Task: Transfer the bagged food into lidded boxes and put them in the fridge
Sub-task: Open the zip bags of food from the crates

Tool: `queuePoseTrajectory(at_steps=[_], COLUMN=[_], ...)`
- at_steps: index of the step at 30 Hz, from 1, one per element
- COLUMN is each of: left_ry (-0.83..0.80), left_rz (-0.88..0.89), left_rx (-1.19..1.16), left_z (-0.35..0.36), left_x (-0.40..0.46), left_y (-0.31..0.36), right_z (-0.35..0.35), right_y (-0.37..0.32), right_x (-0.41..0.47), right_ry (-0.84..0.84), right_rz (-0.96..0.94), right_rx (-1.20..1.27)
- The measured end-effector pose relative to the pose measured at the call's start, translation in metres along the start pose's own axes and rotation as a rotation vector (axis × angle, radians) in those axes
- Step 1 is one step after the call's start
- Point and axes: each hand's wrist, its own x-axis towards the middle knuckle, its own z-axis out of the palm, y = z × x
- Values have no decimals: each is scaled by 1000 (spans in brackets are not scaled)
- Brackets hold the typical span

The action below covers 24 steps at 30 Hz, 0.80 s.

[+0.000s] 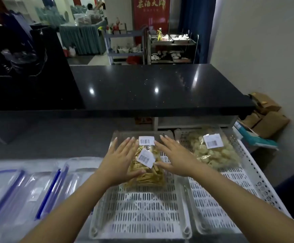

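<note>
A red banner (151,13) on the far wall carries gold Chinese characters, possibly "蒸酒大师". Barcode stickers (146,141) on the bagged food (148,172) are too blurred to read.

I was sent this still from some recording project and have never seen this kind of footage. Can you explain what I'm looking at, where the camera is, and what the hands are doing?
There is no machine here: a person wears a wide-angle camera on the head, looking forward and down at their own arms. The left hand and right hand reach with straight fingers to either side of a clear bag of yellowish food sticks lying in a white perforated tray. Neither hand plainly grips it yet. A second tray to the right holds a bag of pale food pieces. On the left lie clear boxes with blue-edged lids. Beyond is a black counter.
</note>
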Motion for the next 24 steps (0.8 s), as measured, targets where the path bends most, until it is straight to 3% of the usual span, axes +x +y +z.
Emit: queuePoseTrajectory(at_steps=[13,18,24], left_ry=[-75,-131,-157], left_rz=[-114,-183,-136], left_rx=[-194,-364,-625], left_z=[29,31,29], left_x=[41,41,36], left_y=[-9,-10,-3], right_z=[17,16,21], right_y=[14,16,-1], right_x=[49,54,52], right_ry=[-150,-180,-247], right_rz=[69,77,29], right_rx=[110,158,330])
